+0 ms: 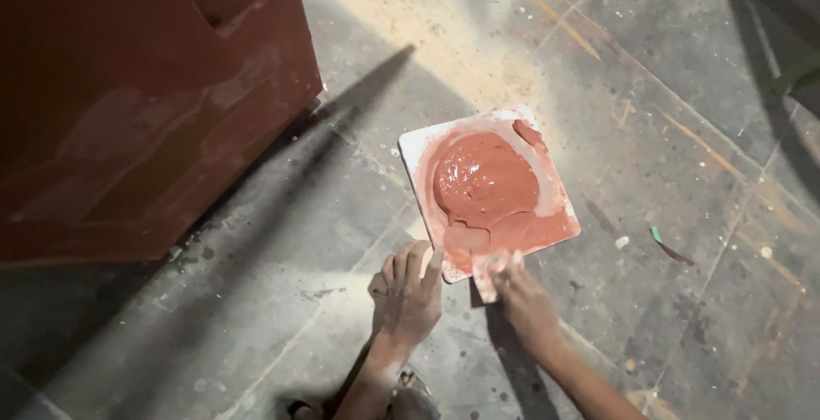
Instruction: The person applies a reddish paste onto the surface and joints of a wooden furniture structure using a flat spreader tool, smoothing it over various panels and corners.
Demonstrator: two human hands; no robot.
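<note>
A square white tile (415,148) heaped with glossy reddish-brown paste (484,179) lies flat on the dusty stone floor (649,87), just ahead of a crouching person's fingertips. The right hand (523,299) has its fingers pinched shut around a small paste-smeared scraper (491,273), whose blade meets the near edge of the tile, where a thinner film of paste spreads toward the corner. The left hand (406,296) rests beside it, fingers loosely curled and slightly parted, gripping nothing; the fingertips sit at the tile's near corner, touching it or nearly so, though which is hard to tell from here. The mound sits on the far side of the scraper, toward the tile's middle, with a small dab near the far corner. To the left of the left hand, well apart, rises a large cabinet-like piece (145,113) coated in the same reddish tone, its shadow falling across the floor toward the tile. To the right of the right hand, a small green scrap (656,234) and pale flecks dot the floor. Judged from the pose, clean work here would mean steadying the tile with the free hand, keeping the blade low, and drawing paste from the mound's edge rather than its peak.
</note>
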